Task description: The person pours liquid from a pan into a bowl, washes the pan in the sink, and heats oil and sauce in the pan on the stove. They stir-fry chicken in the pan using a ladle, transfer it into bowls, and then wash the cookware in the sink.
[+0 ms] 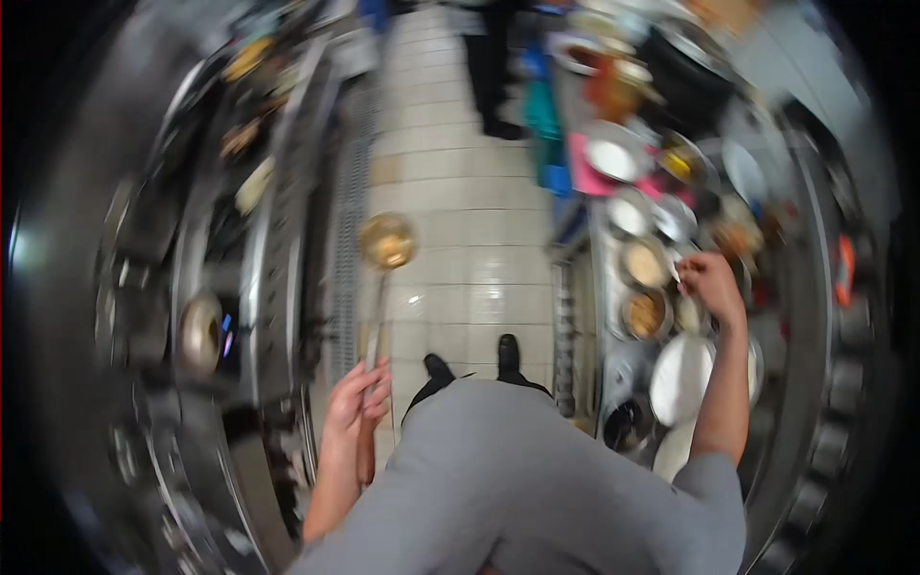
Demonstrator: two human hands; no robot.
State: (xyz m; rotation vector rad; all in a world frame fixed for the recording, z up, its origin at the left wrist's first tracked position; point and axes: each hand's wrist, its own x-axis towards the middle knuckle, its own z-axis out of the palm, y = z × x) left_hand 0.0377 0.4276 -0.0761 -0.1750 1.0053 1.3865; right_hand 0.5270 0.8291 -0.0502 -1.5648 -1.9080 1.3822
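Observation:
My left hand (362,395) is wrapped round the handle of a long ladle (387,241), whose bowl is out over the tiled floor with something yellowish in it. On the right, my right hand (707,280) is over the counter with its fingers pinched on a small white thing (677,264), perhaps a spoon, too blurred to name. Just left of that hand are a container of pale beige stuff (644,263) and a bowl of orange-brown food (645,314). White plates (681,379) lie below it.
A stove (203,331) with a blue flame runs along the left. Another person in dark trousers (491,67) stands up the aisle. A large black pot (685,72) and a white bowl on a pink sheet (616,153) are at the upper right.

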